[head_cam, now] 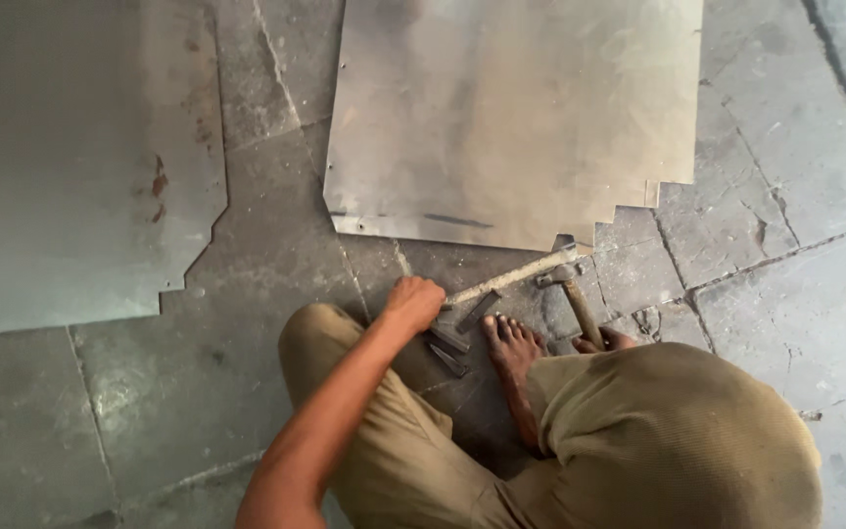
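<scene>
From here I judge the long grey metal strip [511, 277] stiff, light and sharp-edged, best gripped at its near end where my left hand [413, 304] is fisted beside my bare foot [511, 348], while my right hand [594, 343], mostly hidden by my knee, seems wrapped round the wooden-handled hammer [575, 294].

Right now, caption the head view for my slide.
Left hand grips a metal strip on the stone floor; hammer beside it.

A metal sheet [511, 118] lay on the stone floor [266, 255] at twelve o'clock, and a second sheet [70, 167] lay at ten o'clock. Below the first sheet's near edge, a metal bar [511, 277] rested with a hammer [572, 292] just at its three o'clock, and small metal pieces [452, 343] lay at the bar's seven o'clock, beside a bare foot [513, 353].
</scene>
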